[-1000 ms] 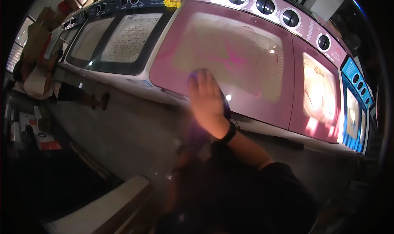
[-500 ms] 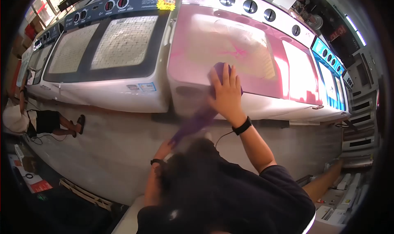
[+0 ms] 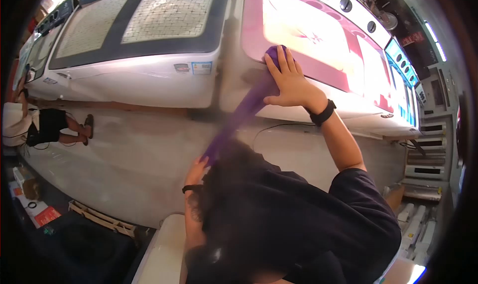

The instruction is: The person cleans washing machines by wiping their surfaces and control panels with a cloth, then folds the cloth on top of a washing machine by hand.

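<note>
A long purple cloth (image 3: 242,108) stretches diagonally between my two hands. My right hand (image 3: 294,82) lies on its upper end, fingers extended and spread, pressing it against the front edge of a pink-lidded washing machine (image 3: 326,74). Some bunched cloth shows around those fingertips. Lower down, in front of the machine, my left hand (image 3: 195,170) has its fingers closed round the other end of the cloth. Part of that hand's grip is hidden by dark hair. Each wrist wears a black band.
Left of the pink machine stands a grey-lidded washing machine (image 3: 139,84), and a blue one (image 3: 401,92) is at the right. A person in dark shorts (image 3: 52,124) is at far left. A thin cable (image 3: 279,126) crosses the floor. Boxed goods (image 3: 418,229) lie lower right.
The camera view has tilted, so the machines sit higher in the frame. The cloth looks straighter between my hands. My right hand stays on it at the lid's front edge, wrist bent more sideways.
</note>
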